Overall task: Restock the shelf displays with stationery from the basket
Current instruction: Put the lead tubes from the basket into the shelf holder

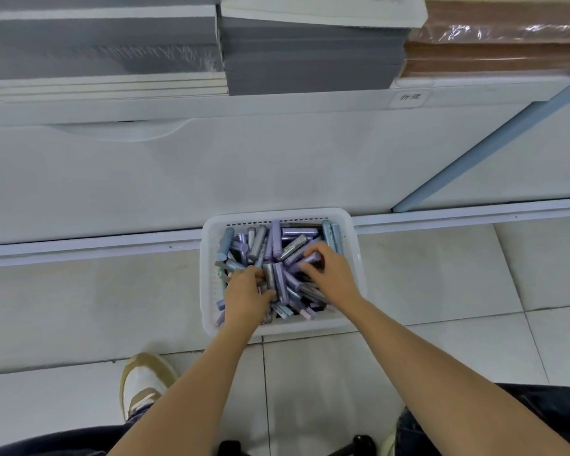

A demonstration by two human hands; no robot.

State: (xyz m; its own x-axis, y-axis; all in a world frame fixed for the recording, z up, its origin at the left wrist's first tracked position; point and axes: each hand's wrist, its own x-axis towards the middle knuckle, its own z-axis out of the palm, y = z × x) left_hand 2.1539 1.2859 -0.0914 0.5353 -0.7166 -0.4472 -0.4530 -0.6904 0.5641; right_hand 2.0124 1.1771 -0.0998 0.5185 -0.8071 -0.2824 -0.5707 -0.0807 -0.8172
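Restocking looks barely begun: the basket (pixel 208 245) brims with tubes (pixel 275 238); right hand (pixel 331 274) fingers (pixel 306 267) grip one, left hand (pixel 246 299) grip unclear.

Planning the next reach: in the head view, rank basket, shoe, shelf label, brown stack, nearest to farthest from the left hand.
1. Basket, around the left hand.
2. Shoe, floor, lower left.
3. Shelf label, upper right.
4. Brown stack, top right.

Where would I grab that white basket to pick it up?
Grip the basket by its outward-flaring rim on the left and right sides, one hand each, coming from outside. No handles show, its far edge sits against the shelf base, and the loose tubes probably need it level.
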